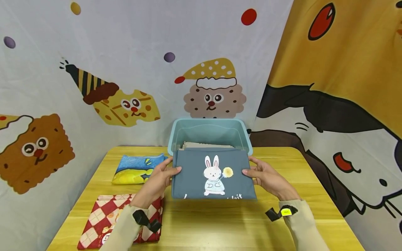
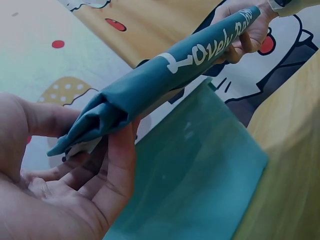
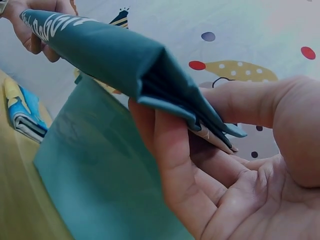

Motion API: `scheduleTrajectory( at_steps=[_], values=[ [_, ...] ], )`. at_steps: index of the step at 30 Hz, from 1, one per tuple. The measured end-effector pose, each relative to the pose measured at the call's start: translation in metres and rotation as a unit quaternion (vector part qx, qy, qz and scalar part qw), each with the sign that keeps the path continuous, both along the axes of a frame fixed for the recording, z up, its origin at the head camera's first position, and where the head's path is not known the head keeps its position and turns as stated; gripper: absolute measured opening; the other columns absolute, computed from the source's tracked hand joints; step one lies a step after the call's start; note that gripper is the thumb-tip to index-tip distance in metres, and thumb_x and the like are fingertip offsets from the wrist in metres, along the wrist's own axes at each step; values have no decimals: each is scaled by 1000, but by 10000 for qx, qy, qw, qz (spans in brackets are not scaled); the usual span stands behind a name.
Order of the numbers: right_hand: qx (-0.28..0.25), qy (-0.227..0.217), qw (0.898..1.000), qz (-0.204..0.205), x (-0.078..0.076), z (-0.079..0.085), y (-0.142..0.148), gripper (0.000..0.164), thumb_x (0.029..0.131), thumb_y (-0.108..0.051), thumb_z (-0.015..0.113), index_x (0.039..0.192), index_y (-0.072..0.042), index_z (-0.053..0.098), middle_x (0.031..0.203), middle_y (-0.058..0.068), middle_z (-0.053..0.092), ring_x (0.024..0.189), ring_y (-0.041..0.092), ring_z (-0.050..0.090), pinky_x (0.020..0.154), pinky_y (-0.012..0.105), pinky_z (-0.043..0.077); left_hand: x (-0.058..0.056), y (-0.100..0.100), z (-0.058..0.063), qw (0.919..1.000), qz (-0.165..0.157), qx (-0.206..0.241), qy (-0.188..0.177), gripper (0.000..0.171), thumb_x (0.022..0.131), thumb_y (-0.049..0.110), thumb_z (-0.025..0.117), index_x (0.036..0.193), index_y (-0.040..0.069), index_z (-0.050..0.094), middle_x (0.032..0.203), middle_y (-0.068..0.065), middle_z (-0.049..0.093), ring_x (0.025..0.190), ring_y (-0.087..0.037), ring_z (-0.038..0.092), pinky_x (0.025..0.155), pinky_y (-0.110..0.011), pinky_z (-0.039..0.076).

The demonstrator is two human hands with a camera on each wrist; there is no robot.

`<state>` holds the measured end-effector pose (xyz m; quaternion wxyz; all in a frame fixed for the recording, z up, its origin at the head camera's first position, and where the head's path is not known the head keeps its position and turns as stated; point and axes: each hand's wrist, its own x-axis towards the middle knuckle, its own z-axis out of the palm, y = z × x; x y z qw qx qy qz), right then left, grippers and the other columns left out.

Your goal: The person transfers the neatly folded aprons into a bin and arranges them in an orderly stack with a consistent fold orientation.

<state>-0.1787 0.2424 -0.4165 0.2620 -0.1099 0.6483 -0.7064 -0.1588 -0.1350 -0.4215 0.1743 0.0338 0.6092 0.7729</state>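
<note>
A folded blue-grey cloth bag (image 1: 215, 177) with a white rabbit print and lettering is held up in front of a light teal plastic bin (image 1: 209, 130). My left hand (image 1: 161, 177) pinches its left edge, thumb on the front and fingers behind. At the right edge my right hand (image 1: 267, 177) grips it the same way. In the left wrist view the bag's folded layers (image 2: 107, 112) bunch between thumb and fingers. The right wrist view shows the open folded end (image 3: 170, 90) beside my right fingers. Something beige (image 1: 204, 144) shows inside the bin, mostly hidden behind the bag.
A blue and yellow folded cloth item (image 1: 133, 174) lies on the wooden table (image 1: 220, 226), left of the bin. Nearer, a red and cream checkered folded cloth (image 1: 94, 223) lies partly under my left forearm. A cartoon-printed curtain (image 1: 125, 52) hangs behind the table.
</note>
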Motion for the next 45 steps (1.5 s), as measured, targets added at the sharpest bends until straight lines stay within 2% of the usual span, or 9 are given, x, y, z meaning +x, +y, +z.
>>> scheduleTrajectory(
  at_steps=[3, 6, 10, 19, 27, 35, 40, 45],
  values=[
    [59, 53, 10000, -55, -7, 5, -1, 83, 90, -14, 63, 151, -12, 6, 121, 18, 62, 100, 33, 65, 85, 47, 52, -6, -1, 4, 9998, 151, -109, -13, 67, 89, 25, 65, 145, 20, 31, 133, -12, 51, 101, -23, 64, 85, -39, 52],
    [166, 83, 9997, -147, -14, 11, -3, 85, 88, -16, 66, 151, -11, 7, 120, 18, 63, 99, 33, 66, 85, 46, 52, -13, -2, 6, 9994, 283, -154, -84, 74, 88, 25, 66, 148, 19, 24, 135, -13, 49, 101, -23, 63, 84, -38, 52],
    [241, 90, 9996, -151, -22, 17, -4, 84, 87, -17, 67, 150, -10, 11, 122, 17, 62, 101, 33, 65, 85, 47, 52, -21, -1, 9, 9992, 298, -170, -180, 80, 88, 25, 66, 150, 20, 17, 135, -13, 49, 104, -23, 63, 85, -39, 51],
    [314, 324, 9990, 7, -41, 25, -5, 70, 90, -15, 64, 145, -10, 22, 124, 16, 60, 100, 31, 66, 83, 48, 53, -41, 0, 16, 9984, 403, -387, -82, 79, 86, 28, 68, 149, 22, 20, 111, -9, 62, 86, -20, 64, 79, -38, 52],
    [579, 297, 9976, -220, -58, 31, -8, 74, 86, -19, 69, 145, -10, 25, 124, 16, 60, 104, 29, 64, 86, 46, 53, -58, 1, 23, 9972, 513, -545, -51, 77, 86, 27, 69, 148, 19, 24, 109, -9, 59, 84, -18, 59, 78, -37, 51],
    [574, 219, 9980, -151, -75, 36, -11, 73, 88, -18, 66, 145, -10, 22, 130, 18, 53, 106, 30, 63, 87, 45, 52, -74, -1, 28, 9951, 619, -763, 94, 68, 87, 27, 67, 145, 19, 31, 123, -13, 55, 94, -22, 63, 80, -37, 54],
    [604, 171, 9980, -107, -85, 42, -12, 77, 88, -18, 66, 147, -13, 17, 131, 18, 51, 106, 31, 63, 85, 46, 53, -86, -1, 32, 9947, 631, -798, 167, 58, 88, 26, 66, 139, 19, 40, 125, -13, 55, 101, -26, 62, 82, -42, 54],
    [666, 11, 9977, -99, -95, 47, -13, 84, 89, -18, 65, 150, -15, 7, 135, 18, 48, 110, 29, 61, 88, 45, 52, -97, 0, 35, 9951, 619, -768, 102, 56, 89, 24, 65, 139, 18, 40, 126, -13, 54, 103, -27, 62, 81, -45, 54]
  ],
)
